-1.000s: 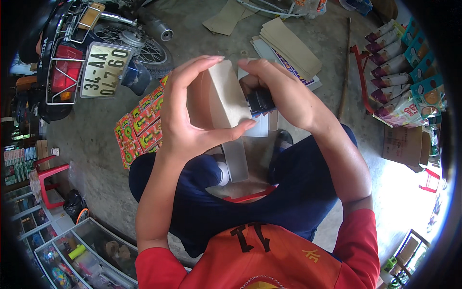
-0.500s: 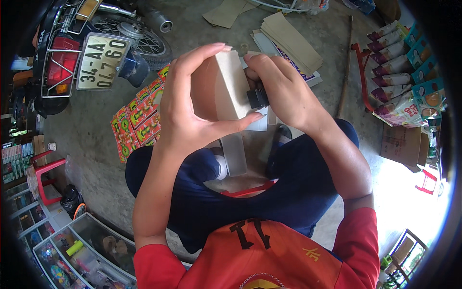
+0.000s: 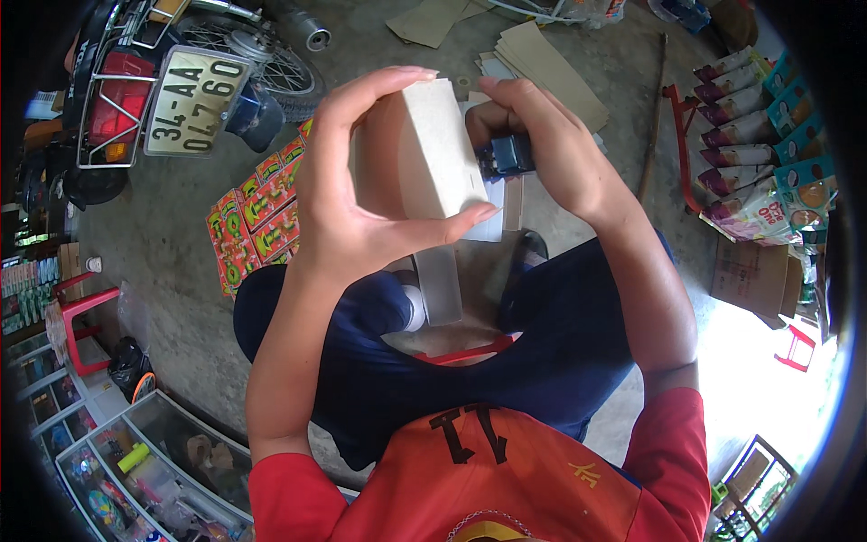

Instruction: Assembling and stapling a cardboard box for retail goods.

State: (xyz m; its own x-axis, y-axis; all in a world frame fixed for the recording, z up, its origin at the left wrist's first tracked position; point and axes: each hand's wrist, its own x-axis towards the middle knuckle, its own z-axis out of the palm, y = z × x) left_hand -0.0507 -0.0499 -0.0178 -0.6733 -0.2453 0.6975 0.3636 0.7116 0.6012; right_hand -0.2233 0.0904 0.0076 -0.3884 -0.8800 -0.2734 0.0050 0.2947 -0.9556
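Note:
My left hand (image 3: 336, 194) grips a pale cardboard box (image 3: 441, 144), its fingers over the far end and its thumb along the near end. The box is raised in front of me, with a plain side turned up. A short staple-like mark shows near its right edge. My right hand (image 3: 564, 167) is closed around a small dark stapler (image 3: 513, 155), whose end sits at the box's right side. Part of the stapler is hidden behind my fingers, and I cannot tell whether its jaw touches the box.
Beneath the box, a pale box-like piece (image 3: 438, 287) rests between my feet. Red printed sheets (image 3: 257, 226) lie on the left floor; flat cardboard pieces (image 3: 555, 81) are stacked ahead. A motorcycle (image 3: 117, 113) stands far left. Bagged goods (image 3: 754, 154) and a carton (image 3: 745, 275) are right.
My right hand has shifted slightly right and turned the stapler, so more of its dark blue body shows. The box has moved slightly away from me, still in my left hand.

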